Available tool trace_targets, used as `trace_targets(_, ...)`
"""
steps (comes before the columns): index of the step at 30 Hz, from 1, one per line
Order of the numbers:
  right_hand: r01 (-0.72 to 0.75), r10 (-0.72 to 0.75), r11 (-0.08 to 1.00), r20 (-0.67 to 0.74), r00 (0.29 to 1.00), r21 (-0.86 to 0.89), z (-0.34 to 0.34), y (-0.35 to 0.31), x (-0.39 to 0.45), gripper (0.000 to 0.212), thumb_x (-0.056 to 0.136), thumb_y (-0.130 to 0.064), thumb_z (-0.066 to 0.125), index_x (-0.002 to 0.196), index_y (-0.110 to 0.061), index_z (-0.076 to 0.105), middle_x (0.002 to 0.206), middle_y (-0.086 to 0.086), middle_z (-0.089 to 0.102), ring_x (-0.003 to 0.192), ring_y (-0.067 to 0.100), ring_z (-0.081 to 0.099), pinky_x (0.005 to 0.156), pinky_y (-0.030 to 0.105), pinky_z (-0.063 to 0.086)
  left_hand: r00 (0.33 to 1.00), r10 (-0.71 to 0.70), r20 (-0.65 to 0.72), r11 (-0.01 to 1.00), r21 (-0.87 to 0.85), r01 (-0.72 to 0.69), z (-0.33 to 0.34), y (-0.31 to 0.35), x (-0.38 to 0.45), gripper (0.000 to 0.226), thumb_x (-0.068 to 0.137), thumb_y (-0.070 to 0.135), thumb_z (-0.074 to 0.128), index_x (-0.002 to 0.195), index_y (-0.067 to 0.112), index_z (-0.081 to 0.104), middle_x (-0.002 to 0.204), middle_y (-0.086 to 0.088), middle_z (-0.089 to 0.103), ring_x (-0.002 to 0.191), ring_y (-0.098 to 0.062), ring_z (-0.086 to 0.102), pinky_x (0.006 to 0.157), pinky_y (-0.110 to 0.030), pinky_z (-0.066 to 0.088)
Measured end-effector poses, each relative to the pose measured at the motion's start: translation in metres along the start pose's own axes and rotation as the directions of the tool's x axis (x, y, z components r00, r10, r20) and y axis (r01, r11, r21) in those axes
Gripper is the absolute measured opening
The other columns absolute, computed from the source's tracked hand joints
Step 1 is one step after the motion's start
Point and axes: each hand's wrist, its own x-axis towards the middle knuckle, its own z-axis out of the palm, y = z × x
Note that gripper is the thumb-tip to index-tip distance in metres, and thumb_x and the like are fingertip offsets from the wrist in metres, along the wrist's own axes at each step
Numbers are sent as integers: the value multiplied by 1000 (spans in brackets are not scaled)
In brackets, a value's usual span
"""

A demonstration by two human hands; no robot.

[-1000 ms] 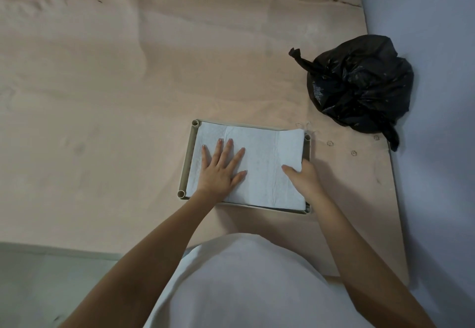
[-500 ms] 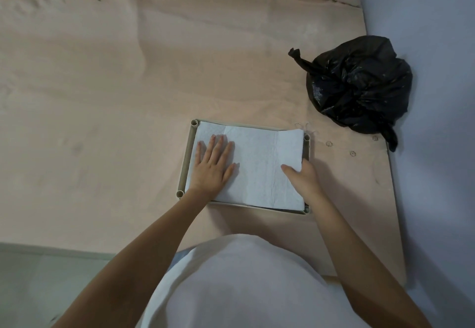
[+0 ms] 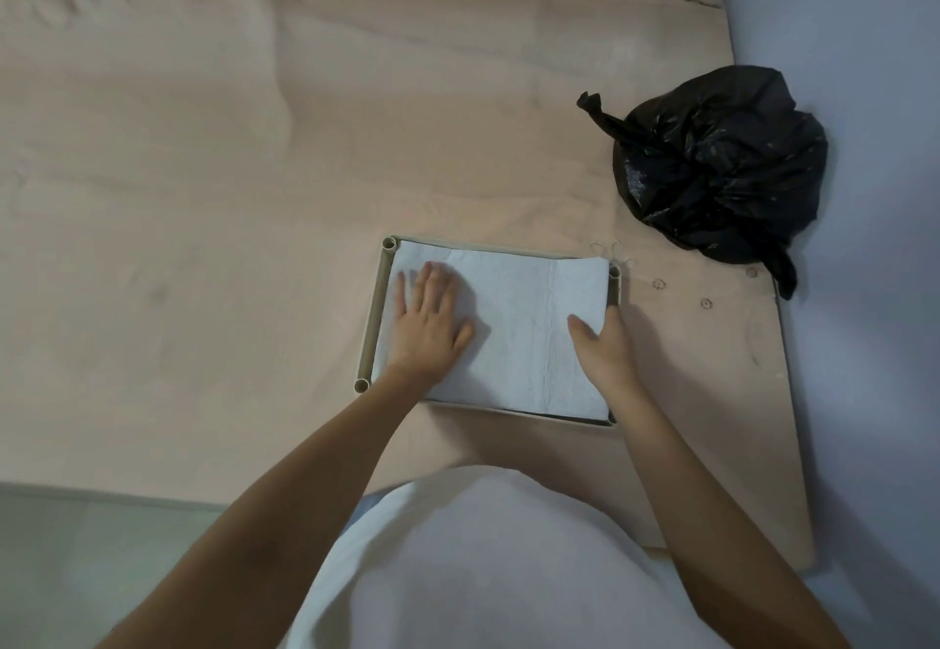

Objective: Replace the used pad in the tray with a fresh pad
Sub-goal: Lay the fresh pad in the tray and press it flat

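Fresh pad lies in tray; left hand flat, fingers released, right hand pinching its right edge — best smooth outward, tucking edges inside rim.

The left hand lies farther left and farther up the pad than a second ago, nearer the tray's left rim, its fingertips now close to the pad's far edge. Its fingers, spread wide a second ago, now lie close together, flat on the pad. The right hand sits slightly farther out at the pad's right edge, with one fingertip now showing beside the tray's right rim.
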Motion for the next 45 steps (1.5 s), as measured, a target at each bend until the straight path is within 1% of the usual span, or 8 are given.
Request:
trace_targets(4, -3, 2, 999, -16, 1000, -46, 0, 0, 1, 42, 95, -28, 51, 132, -9, 43, 112, 4, 60, 89, 18, 55, 76, 30, 44, 979, 204, 8, 978, -46, -204, -1, 26, 18, 59, 92, 41, 32, 143, 13, 42, 149, -11, 38, 139, -30, 32, 112, -56, 16)
trace_targets(13, -31, 31, 998, -3, 1000, -58, -1, 4, 5, 29, 92, -26, 58, 116, -10, 53, 112, 3, 64, 101, 23, 61, 88, 41, 51, 999, 7, 38, 994, -107, -3, 9, 20, 16, 60, 94, 40, 29, 142, 5, 41, 148, -10, 40, 140, -26, 33, 116, -43, 7)
trace_targets(20, -52, 46, 992, -51, 998, -116, 4, 6, 5, 26, 90, -27, 61, 108, -10, 53, 104, 3, 65, 93, 24, 63, 83, 45, 53, 984, -171, -54, 978, -128, 163, 5, -12, 5, 57, 94, 32, 30, 140, 2, 44, 147, -17, 40, 139, -30, 34, 116, -41, 16)
trace_targets(25, -59, 42, 975, -87, 995, -214, 7, 0, 2, 32, 91, -27, 60, 113, -8, 47, 105, 9, 64, 94, 31, 63, 79, 45, 53, 974, -228, -10, 967, -119, 225, 5, -10, 5, 61, 93, 36, 28, 142, 3, 40, 150, -17, 34, 142, -28, 26, 117, -41, 9)
trace_targets(29, 58, -222, 764, -178, 959, -643, 15, -16, -9, 52, 90, -23, 58, 131, 2, 40, 124, 20, 52, 101, 38, 58, 76, 41, 48, 970, -243, 6, 965, -101, 242, 6, -7, 6, 64, 93, 39, 25, 145, 3, 34, 153, -17, 28, 144, -27, 21, 118, -40, 2)
trace_targets(33, 222, -503, 493, -68, 862, -841, 43, -21, -15, 58, 87, -28, 41, 135, 4, 46, 144, 24, 40, 133, 38, 40, 109, 46, 32, 970, -241, 7, 964, -112, 241, 6, -7, 6, 66, 93, 41, 22, 147, 4, 30, 155, -16, 23, 146, -27, 16, 118, -39, 1)
trace_targets(38, 326, -418, 439, 131, 899, -837, 71, -16, 3, 62, 95, -36, 16, 145, -3, 33, 154, 16, 24, 145, 28, 20, 116, 45, 10, 973, -230, 25, 967, -104, 231, 7, -9, 5, 67, 94, 42, 19, 149, 5, 25, 157, -16, 17, 147, -27, 10, 118, -40, -1)
trace_targets(45, 329, -394, 466, 140, 908, -821, 51, 12, 18, 63, 98, -39, 14, 148, -2, 15, 157, 14, 14, 146, 24, 13, 117, 39, 7, 972, -230, 54, 966, -107, 235, 7, -10, 7, 66, 94, 42, 21, 149, 6, 26, 157, -15, 18, 147, -27, 11, 118, -38, -2)
